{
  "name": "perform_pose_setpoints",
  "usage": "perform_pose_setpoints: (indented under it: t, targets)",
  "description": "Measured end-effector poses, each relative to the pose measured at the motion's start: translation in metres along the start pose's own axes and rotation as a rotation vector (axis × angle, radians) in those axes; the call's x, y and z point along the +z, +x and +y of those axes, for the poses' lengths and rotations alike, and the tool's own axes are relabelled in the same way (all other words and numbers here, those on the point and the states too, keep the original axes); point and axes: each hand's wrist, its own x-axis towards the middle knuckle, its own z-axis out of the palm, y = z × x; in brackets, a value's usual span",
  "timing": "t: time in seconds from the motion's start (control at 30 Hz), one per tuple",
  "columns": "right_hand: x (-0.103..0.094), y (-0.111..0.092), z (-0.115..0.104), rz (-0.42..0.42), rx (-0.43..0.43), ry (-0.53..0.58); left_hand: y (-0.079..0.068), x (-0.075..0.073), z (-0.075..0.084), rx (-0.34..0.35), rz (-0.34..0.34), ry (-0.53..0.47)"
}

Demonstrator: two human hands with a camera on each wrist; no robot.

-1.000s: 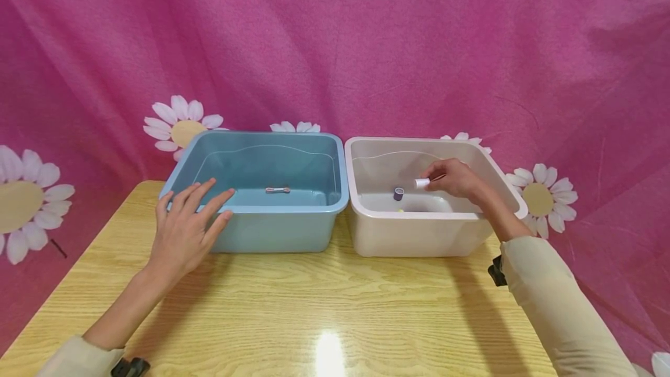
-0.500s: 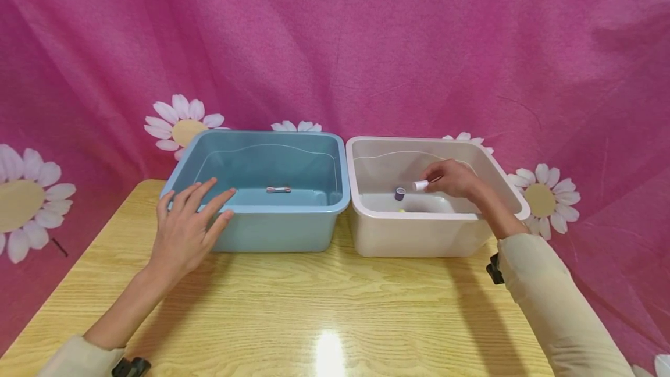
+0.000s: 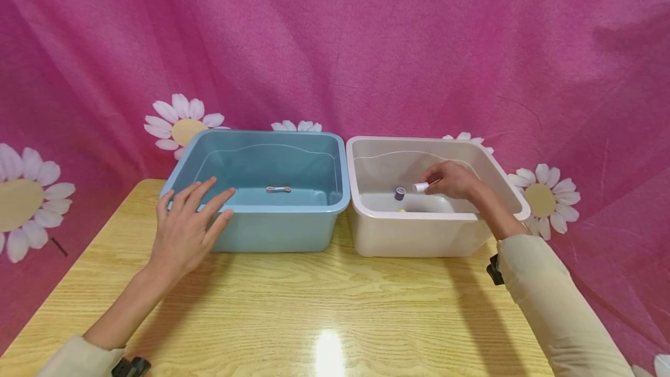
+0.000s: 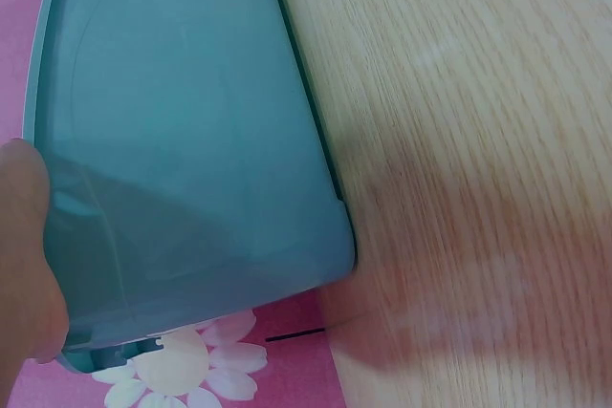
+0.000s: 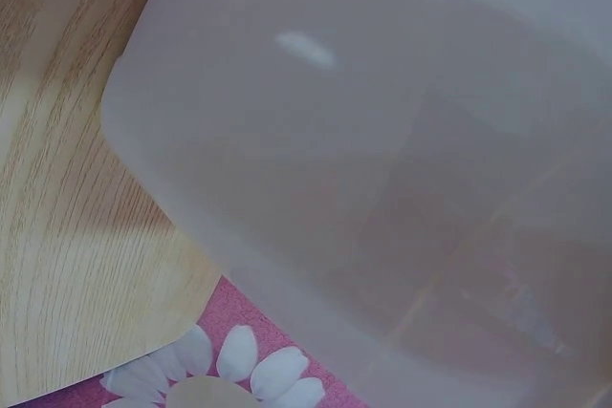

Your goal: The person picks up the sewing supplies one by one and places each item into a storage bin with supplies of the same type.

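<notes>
My right hand (image 3: 451,179) is inside the beige bin (image 3: 408,215), pinching a small white cylinder (image 3: 420,187), like a thread spool, between thumb and fingers. It is held above the bin's floor. Just left of it lies a dark purple spool (image 3: 400,193) with a pale hollow end. A bit of something yellow (image 3: 402,210) peeks over the front rim. With fingers spread, my left hand (image 3: 183,226) rests at the front left rim of the blue bin (image 3: 282,209). Inside that bin lies a small pinkish bundled cord (image 3: 278,189) with a white middle band.
Both bins stand side by side on a wooden table (image 3: 293,301), backed by a pink flowered cloth (image 3: 335,45). The right wrist view is filled mostly by the beige bin's outer wall (image 5: 335,188); the right hand is hidden there.
My right hand has sunk very slightly inside the beige bin, and the white spool has turned a little in its fingers. The left hand stays at the blue rim.
</notes>
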Motion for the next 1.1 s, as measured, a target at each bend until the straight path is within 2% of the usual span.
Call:
perform_pose_setpoints:
  t: [0.43,1.1]
  targets:
    - [0.002,0.0013,0.0001,-0.048,-0.006,-0.001,0.0006,0.0002,0.0005,0.011,0.018,0.007]
    - [0.0039,0.0017,0.0006,-0.066,0.014,0.035,0.0,0.0013,-0.0005,0.018,0.023,0.008]
